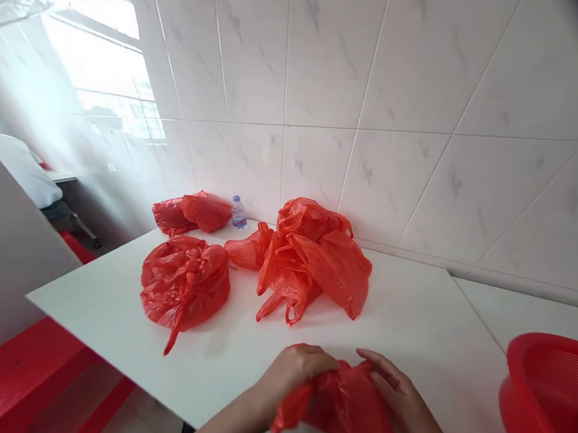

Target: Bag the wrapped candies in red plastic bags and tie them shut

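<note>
Red, crinkled plastic bag [350, 409] at the near side of the flat white tabletop [411, 300]: grasped by the left hand [301, 367], touched by the spread right hand [400, 396], grip there impossible to tell. Best handled with light, even tension, avoiding tears.

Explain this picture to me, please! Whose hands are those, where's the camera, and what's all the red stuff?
No robot here, just a person's two bare hands. The camera is worn on their head, looking forward and down. The left hand holds a red plastic bag, and the right hand touches its other side. Farther back on the white table are a round, bulging red bag, a pile of crumpled red bags, more red plastic and a small clear bottle. A red basket is at the lower right.
</note>
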Motion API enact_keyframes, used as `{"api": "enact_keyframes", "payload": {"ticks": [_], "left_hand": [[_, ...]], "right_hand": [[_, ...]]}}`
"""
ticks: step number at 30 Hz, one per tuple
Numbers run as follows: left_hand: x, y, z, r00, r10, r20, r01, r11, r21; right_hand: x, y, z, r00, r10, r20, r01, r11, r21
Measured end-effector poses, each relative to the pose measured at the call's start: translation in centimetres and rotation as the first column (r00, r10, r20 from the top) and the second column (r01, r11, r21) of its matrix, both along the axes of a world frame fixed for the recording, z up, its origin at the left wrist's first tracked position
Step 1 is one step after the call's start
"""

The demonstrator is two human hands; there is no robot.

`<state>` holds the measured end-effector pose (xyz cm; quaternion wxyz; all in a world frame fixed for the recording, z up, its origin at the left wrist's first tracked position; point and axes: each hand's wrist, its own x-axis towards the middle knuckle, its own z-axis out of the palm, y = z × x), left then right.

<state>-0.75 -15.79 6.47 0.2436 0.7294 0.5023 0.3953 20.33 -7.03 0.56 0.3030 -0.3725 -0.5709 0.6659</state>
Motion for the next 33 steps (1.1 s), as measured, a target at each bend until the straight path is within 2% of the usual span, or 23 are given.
{"api": "enact_keyframes", "payload": {"ticks": [2, 5, 6, 7, 8, 9, 10, 12, 13, 16, 18, 19, 20, 21, 22, 24, 25, 26, 27, 28, 31, 33], "left_hand": [[-2.1, -1.1, 1.2, 0.998, 0.057, -0.006, -0.057, 0.997, -0.052], [-5.9, -2.8, 3.1, 0.972, 0.234, -0.009, -0.234, 0.97, -0.066], [-7.2, -3.2, 3.7, 0.948, 0.319, -0.018, -0.32, 0.946, -0.059], [-8.4, -3.6, 4.3, 0.899, 0.438, -0.019, -0.439, 0.897, -0.045], [-9.7, -3.8, 4.8, 0.831, 0.555, -0.021, -0.556, 0.831, -0.035], [-10.9, -3.9, 5.3, 0.73, 0.683, 0.002, -0.683, 0.73, -0.001], [-12.0, -3.9, 5.7, 0.606, 0.794, 0.043, -0.795, 0.605, 0.037], [-14.2, -3.3, 6.5, 0.379, 0.913, 0.149, -0.925, 0.368, 0.095], [-15.2, -2.9, 6.8, 0.297, 0.934, 0.197, -0.954, 0.279, 0.113], [-17.5, -1.4, 7.4, 0.157, 0.952, 0.261, -0.975, 0.107, 0.197], [-17.9, -0.3, 7.6, 0.105, 0.961, 0.255, -0.946, 0.017, 0.323], [-17.8, 0.2, 7.6, 0.102, 0.962, 0.252, -0.914, -0.009, 0.405], [-17.4, 0.7, 7.6, 0.129, 0.96, 0.25, -0.874, -0.009, 0.486], [-16.9, 1.2, 7.5, 0.195, 0.951, 0.239, -0.832, 0.031, 0.554], [-16.2, 1.9, 7.4, 0.289, 0.934, 0.209, -0.796, 0.113, 0.594], [-15.2, 3.5, 7.1, 0.5, 0.856, 0.13, -0.766, 0.368, 0.527], [-14.9, 4.6, 6.9, 0.583, 0.805, 0.108, -0.756, 0.489, 0.434], [-14.9, 5.8, 6.6, 0.638, 0.763, 0.108, -0.749, 0.581, 0.318], [-15.1, 7.2, 6.3, 0.655, 0.746, 0.12, -0.749, 0.621, 0.23], [-15.5, 8.6, 6.0, 0.65, 0.749, 0.133, -0.759, 0.627, 0.178], [-17.2, 12.3, 4.8, 0.592, 0.79, 0.159, -0.803, 0.595, 0.027], [-17.9, 13.9, 3.9, 0.559, 0.814, 0.158, -0.816, 0.574, -0.066]], "right_hand": [[0.0, 0.3, -0.6, 0.997, -0.081, 0.013, 0.081, 0.997, 0.008], [-0.2, 0.4, -1.1, 0.989, -0.127, 0.081, 0.123, 0.991, 0.056], [-0.3, 0.3, -1.1, 0.985, -0.134, 0.104, 0.126, 0.989, 0.077], [-0.3, 0.3, -1.1, 0.983, -0.135, 0.127, 0.123, 0.988, 0.095], [-0.4, 0.2, -1.0, 0.98, -0.132, 0.151, 0.117, 0.987, 0.108], [-0.4, 0.2, -1.0, 0.977, -0.127, 0.172, 0.108, 0.988, 0.114], [-0.3, 0.2, -1.0, 0.974, -0.12, 0.192, 0.099, 0.988, 0.116], [-0.1, 0.5, -1.1, 0.971, -0.092, 0.22, 0.07, 0.992, 0.108], [0.0, 0.6, -1.3, 0.972, -0.067, 0.227, 0.045, 0.994, 0.098], [0.3, 1.1, -1.8, 0.973, -0.016, 0.23, -0.001, 0.997, 0.076], [0.3, 1.3, -2.1, 0.974, -0.04, 0.221, 0.02, 0.996, 0.093], [0.3, 1.3, -2.2, 0.975, -0.055, 0.216, 0.033, 0.994, 0.104], [0.3, 1.3, -2.3, 0.975, -0.058, 0.212, 0.035, 0.993, 0.109], [0.3, 1.3, -2.4, 0.976, -0.051, 0.209, 0.028, 0.994, 0.11], [0.3, 1.4, -2.4, 0.978, -0.041, 0.206, 0.019, 0.994, 0.108], [0.3, 1.4, -2.4, 0.981, -0.046, 0.191, 0.026, 0.994, 0.109], [0.3, 1.4, -2.4, 0.982, -0.06, 0.18, 0.04, 0.993, 0.11], [0.4, 1.5, -2.4, 0.983, -0.071, 0.17, 0.052, 0.992, 0.111], [0.4, 1.5, -2.4, 0.984, -0.073, 0.162, 0.056, 0.993, 0.107], [0.5, 1.6, -2.4, 0.985, -0.067, 0.157, 0.052, 0.994, 0.101], [0.7, 1.9, -2.5, 0.987, -0.028, 0.157, 0.015, 0.996, 0.088], [0.8, 2.0, -2.6, 0.988, -0.013, 0.157, 0.0, 0.997, 0.083]]}}
